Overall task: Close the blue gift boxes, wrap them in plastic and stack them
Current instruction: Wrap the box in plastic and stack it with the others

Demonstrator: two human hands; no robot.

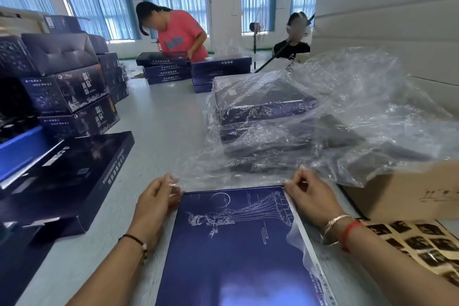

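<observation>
A closed blue gift box [238, 243] is lying flat on the pale counter [159, 131] right in front of the person, its lid showing a white line drawing of a robed figure and a crescent moon. A clear plastic sheet [248, 171] is reaching up to its far edge, crinkled and glossy, spreading away over the counter. Beyond it, a stack of wrapped boxes [263, 107] is sitting under loose, billowing film, the top one skewed on those beneath. To the left, another flat dark blue box [67, 179] is resting tilted on lower ones. Further back, two stacks of closed blue boxes [193, 71] are standing side by side on the counter.
</observation>
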